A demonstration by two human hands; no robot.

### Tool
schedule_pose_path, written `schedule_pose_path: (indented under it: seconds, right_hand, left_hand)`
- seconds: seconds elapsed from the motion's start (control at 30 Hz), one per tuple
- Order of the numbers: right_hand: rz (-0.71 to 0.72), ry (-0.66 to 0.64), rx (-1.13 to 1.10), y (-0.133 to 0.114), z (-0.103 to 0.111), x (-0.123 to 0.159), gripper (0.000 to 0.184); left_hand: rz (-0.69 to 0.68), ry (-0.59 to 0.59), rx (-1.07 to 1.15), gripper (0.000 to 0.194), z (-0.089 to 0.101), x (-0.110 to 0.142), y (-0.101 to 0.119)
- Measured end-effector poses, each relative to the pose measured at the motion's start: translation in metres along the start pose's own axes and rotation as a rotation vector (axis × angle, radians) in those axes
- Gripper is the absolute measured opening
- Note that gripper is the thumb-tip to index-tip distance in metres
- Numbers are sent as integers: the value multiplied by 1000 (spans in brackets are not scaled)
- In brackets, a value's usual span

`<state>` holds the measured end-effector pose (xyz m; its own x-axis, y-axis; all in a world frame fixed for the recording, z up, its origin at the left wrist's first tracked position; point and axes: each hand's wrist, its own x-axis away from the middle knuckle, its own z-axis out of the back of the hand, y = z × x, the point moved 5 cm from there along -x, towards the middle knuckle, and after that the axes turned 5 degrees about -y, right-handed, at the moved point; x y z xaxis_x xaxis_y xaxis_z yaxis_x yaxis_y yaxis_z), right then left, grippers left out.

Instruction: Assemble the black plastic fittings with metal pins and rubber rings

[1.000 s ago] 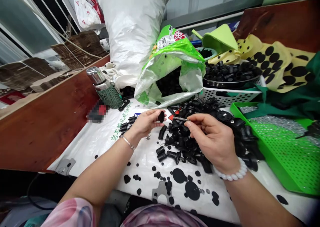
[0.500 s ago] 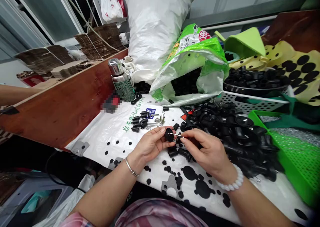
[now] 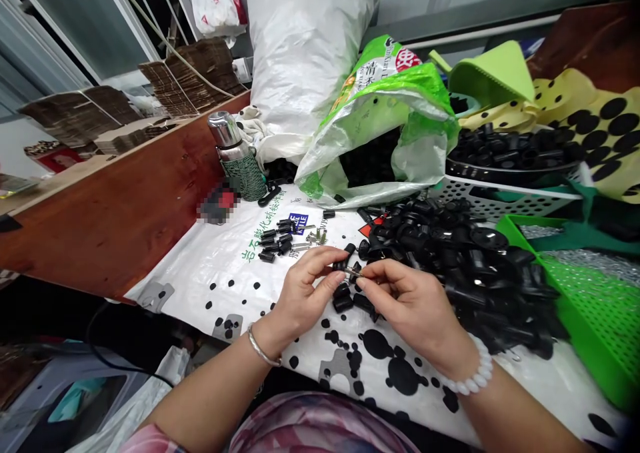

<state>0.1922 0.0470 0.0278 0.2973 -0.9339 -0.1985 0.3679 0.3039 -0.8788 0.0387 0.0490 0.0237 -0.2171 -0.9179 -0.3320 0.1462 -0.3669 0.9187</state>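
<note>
Above the front of the covered table, my left hand (image 3: 310,288) pinches a small black plastic part (image 3: 341,265), seen edge-on and partly hidden by the fingers. My right hand (image 3: 411,303) closes thumb and forefinger on a thin metal pin (image 3: 353,272) that meets the black part. How deep the pin sits in it I cannot tell. Beside my right hand spreads a heap of black plastic parts (image 3: 450,253). Small black cylinders (image 3: 270,243) and metal strips (image 3: 317,236) lie beyond my left hand.
A green basket (image 3: 580,306) holding shiny metal pieces is at the right. An open green-and-white bag (image 3: 380,100) with black contents stands behind the heap. The steel flask (image 3: 235,156) stands by the wooden board (image 3: 125,206). A pan of black pieces (image 3: 515,163) sits at the back right.
My left hand has turned, so the black part's round face has tipped to edge-on and the thumb now lies across the front. At the far left, another person's forearm has left the view.
</note>
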Motion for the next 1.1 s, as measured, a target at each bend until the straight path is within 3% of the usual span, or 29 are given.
schedule_pose_path:
  seconds: [0.07, 0.23, 0.3, 0.43, 0.53, 0.63, 0.73, 0.87, 0.97, 1.1]
  right_hand:
    - [18, 8, -2, -1, 0, 1, 11]
    - [90, 36, 53, -3, 1, 2, 8]
    - [105, 27, 87, -3, 0, 2, 7]
    - [57, -52, 83, 0, -6, 1, 9]
    - [-23, -121, -61, 6, -11, 0, 11]
    - [-67, -154, -200, 9, -14, 0, 12]
    - [-10, -111, -147, 6, -12, -1, 9]
    - [118, -48, 1, -4, -8, 0, 7]
    - [170, -35, 31, -8, -7, 2, 7]
    - [188, -17, 24, -8, -7, 4, 3]
  left_hand:
    - [-2, -4, -18, 24, -2, 1, 0]
    - [316, -100, 274, 31, -10, 5, -19]
    - [359, -103, 333, 33, -11, 8, -21]
    - [219, -42, 231, 29, -10, 12, -12]
    - [16, -23, 66, 28, -12, 15, 0]
    - [-78, -33, -7, 27, -13, 16, 5]
    - [-48, -15, 32, 21, -11, 14, 3]
    - [97, 17, 169, 20, -8, 14, -8]
    - [183, -33, 282, 25, -11, 17, -15]
    - [130, -81, 256, 26, -10, 18, -11]
